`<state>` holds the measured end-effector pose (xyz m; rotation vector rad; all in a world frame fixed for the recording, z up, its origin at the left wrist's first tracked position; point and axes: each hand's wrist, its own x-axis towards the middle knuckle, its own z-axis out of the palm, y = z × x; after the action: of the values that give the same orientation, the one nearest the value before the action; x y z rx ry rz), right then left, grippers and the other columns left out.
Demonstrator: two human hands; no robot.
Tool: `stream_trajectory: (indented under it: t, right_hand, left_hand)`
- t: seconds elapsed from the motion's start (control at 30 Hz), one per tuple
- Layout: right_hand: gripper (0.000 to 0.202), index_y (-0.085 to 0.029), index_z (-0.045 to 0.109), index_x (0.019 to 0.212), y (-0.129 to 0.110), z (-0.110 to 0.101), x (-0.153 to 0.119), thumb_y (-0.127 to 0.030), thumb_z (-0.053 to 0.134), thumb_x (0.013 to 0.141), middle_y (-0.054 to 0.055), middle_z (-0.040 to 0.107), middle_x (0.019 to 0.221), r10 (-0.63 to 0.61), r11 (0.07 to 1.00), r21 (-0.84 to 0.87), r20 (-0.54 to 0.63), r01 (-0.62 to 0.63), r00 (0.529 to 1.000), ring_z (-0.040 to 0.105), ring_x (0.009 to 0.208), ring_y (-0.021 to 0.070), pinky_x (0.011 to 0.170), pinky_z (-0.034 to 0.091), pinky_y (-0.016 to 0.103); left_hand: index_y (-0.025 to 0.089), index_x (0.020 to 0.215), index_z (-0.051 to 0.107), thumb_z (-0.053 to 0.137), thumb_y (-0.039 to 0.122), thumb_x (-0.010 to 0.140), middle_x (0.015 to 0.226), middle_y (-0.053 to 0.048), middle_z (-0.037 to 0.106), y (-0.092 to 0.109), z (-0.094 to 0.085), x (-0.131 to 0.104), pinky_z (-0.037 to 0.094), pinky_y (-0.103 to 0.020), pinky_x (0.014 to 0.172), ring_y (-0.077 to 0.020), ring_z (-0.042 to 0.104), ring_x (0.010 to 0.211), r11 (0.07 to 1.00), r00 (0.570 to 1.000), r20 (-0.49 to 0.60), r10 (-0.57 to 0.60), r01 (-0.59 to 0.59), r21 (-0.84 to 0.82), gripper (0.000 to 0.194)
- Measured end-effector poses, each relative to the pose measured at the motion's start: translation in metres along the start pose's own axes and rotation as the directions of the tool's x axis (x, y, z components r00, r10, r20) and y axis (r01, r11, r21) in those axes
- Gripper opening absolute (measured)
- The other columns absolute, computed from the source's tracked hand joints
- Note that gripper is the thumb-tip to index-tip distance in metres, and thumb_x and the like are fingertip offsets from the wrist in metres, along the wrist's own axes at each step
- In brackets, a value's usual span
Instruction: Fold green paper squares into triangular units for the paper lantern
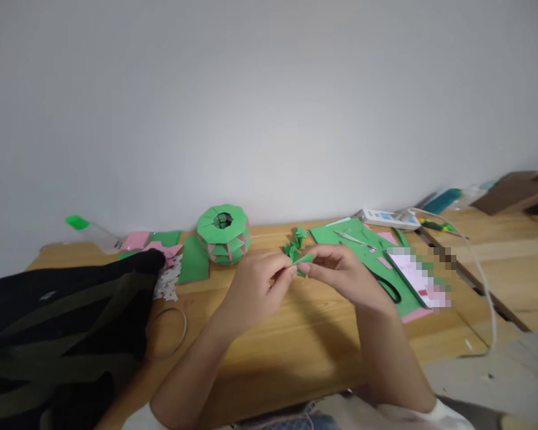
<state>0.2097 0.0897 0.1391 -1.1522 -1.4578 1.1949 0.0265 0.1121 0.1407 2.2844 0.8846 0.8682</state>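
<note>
Small piece of green paper (303, 259): plain bright green, folded, narrow, a flat edge showing between the fingertips. It is held just above the wooden table (269, 346), in front of the person, slightly right of centre in the head view. Left hand (260, 279): pinching the paper's left end between thumb and fingers. Right hand (343, 272): thumb and fingers bent around the other end, also gripping it. Both grips narrow; both wrists over the table.

Just behind the paper, a cluster of green folded pieces (299, 235) stands on the table, pointed and creased. Farther left, near the wall, sits a round green-and-pink paper model (225, 236) with a hole in its top.

Visibility: fingers cover most of the held piece; its full outline and number of folds cannot be told. Lower part of the cluster is partly behind the hands. Right forearm hides some of the green sheet (412, 301) on the right. Phone (407, 269) beside it is partly pixelated; screen content unreadable. Dark bag or cloth (63, 334) is cut off at the left edge; which of the two, unclear.
</note>
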Motion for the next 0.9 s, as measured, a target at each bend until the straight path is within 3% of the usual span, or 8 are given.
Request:
stream_trajectory:
  t: [0.17,0.33,0.43,0.53,0.6,0.73,0.8,0.9]
  right_hand:
    - [0.029,-0.014,0.068,0.064,0.035,0.009,-0.05,-0.041,0.073,0.073,0.0,0.064,0.059,0.102,0.994,0.057,-0.136,-0.095,0.985,0.055,0.057,0.0099,0.058,0.046,0.023]
    - [0.035,-0.015,0.067,0.064,0.054,0.026,-0.11,-0.048,0.069,0.075,0.002,0.066,0.064,0.157,0.986,0.076,-0.174,-0.146,0.972,0.06,0.062,0.0129,0.062,0.048,0.026]
    - [0.037,-0.015,0.068,0.063,0.057,0.033,-0.117,-0.051,0.069,0.074,0.002,0.065,0.064,0.178,0.983,0.061,-0.093,-0.173,0.98,0.058,0.061,0.0127,0.06,0.047,0.026]
    - [0.036,-0.015,0.07,0.066,0.057,0.044,-0.106,-0.05,0.07,0.072,0.001,0.064,0.062,0.181,0.983,0.003,0.053,-0.181,0.982,0.055,0.058,0.0117,0.057,0.045,0.025]
    - [0.033,-0.016,0.072,0.064,0.058,0.051,-0.092,-0.048,0.072,0.069,0.0,0.062,0.058,0.18,0.983,-0.063,0.154,-0.172,0.972,0.053,0.055,0.0115,0.054,0.044,0.023]
    - [0.037,-0.015,0.068,0.059,0.066,0.043,-0.059,-0.051,0.066,0.071,0.001,0.06,0.056,0.177,0.957,-0.251,0.099,-0.148,0.979,0.053,0.055,0.0132,0.053,0.043,0.024]
    - [0.038,-0.015,0.067,0.066,0.073,0.025,-0.042,-0.049,0.055,0.077,0.005,0.063,0.063,0.157,0.909,-0.375,-0.102,-0.184,0.982,0.055,0.062,0.0166,0.058,0.043,0.028]
    - [0.038,-0.01,0.069,0.079,0.083,-0.007,-0.022,-0.041,0.048,0.079,0.016,0.065,0.073,0.106,0.764,-0.539,-0.438,-0.355,0.893,0.054,0.063,0.0226,0.055,0.036,0.033]
  left_hand:
    - [0.017,0.062,0.054,0.045,0.016,0.087,0.062,-0.001,0.055,-0.001,0.015,0.004,0.029,-0.026,0.058,-0.014,0.048,0.06,0.997,0.896,0.439,0.072,-0.078,-0.004,0.027]
    - [0.016,0.057,0.058,0.054,0.015,0.078,0.053,0.004,0.051,0.01,0.031,-0.017,0.027,-0.023,0.053,-0.0094,0.042,0.051,0.988,0.798,0.586,0.143,-0.084,-0.127,0.021]
    - [0.015,0.06,0.06,0.056,0.019,0.078,0.055,0.004,0.051,0.007,0.032,-0.036,0.03,-0.021,0.054,-0.0086,0.043,0.054,0.967,0.774,0.63,0.061,0.11,-0.229,0.018]
    - [0.016,0.062,0.056,0.056,0.026,0.079,0.055,0.004,0.053,-0.004,0.027,-0.058,0.035,-0.02,0.054,-0.0091,0.046,0.054,0.858,0.697,0.71,-0.101,0.422,-0.292,0.02]
    - [0.016,0.064,0.055,0.052,0.031,0.08,0.058,0.003,0.057,-0.011,0.02,-0.073,0.041,-0.02,0.055,-0.0106,0.053,0.055,0.822,0.668,0.728,-0.153,0.495,-0.282,0.022]
    - [0.016,0.078,0.063,0.055,0.043,0.08,0.068,-0.001,0.065,-0.024,0.003,-0.104,0.046,-0.022,0.056,-0.0133,0.059,0.06,0.824,0.694,0.653,-0.303,0.535,-0.185,0.028]
    - [0.016,0.084,0.064,0.058,0.043,0.08,0.076,-0.003,0.067,-0.034,-0.008,-0.119,0.047,-0.024,0.061,-0.0146,0.059,0.067,0.833,0.749,0.492,-0.444,0.547,-0.082,0.027]
    - [0.017,0.094,0.061,0.044,0.033,0.089,0.092,-0.008,0.067,-0.055,-0.024,-0.138,0.048,-0.031,0.073,-0.0192,0.06,0.082,0.786,0.775,0.132,-0.619,0.613,0.087,0.023]
